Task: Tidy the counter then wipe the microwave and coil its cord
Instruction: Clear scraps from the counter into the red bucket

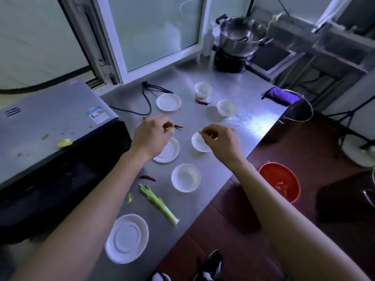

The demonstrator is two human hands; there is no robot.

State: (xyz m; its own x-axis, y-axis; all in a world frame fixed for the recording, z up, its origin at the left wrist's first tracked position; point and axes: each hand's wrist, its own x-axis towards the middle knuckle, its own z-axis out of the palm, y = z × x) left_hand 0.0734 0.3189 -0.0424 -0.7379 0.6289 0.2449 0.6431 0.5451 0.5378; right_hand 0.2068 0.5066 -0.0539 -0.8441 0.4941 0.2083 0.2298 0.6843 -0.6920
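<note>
My left hand (150, 134) hovers over a white saucer (169, 152) and pinches a yellow scrap and a dried red chili (178, 126). My right hand (220, 138) pinches a small yellow scrap (200, 132) above a white bowl (198, 144). The microwave (50, 134) stands at the left with a yellow scrap (65, 143) and green bits on its top. Its black cord (149, 98) lies loose on the steel counter (249, 94). Several white saucers and bowls are spread over the counter. A green stalk (158, 202) and another chili (147, 177) lie near the front.
A steel pot (241, 33) sits on a black burner at the back. A purple cloth (282, 96) lies at the counter's right edge beside a dark pot (298, 110). A red bucket (279, 182) stands on the floor below the counter edge. A window is behind.
</note>
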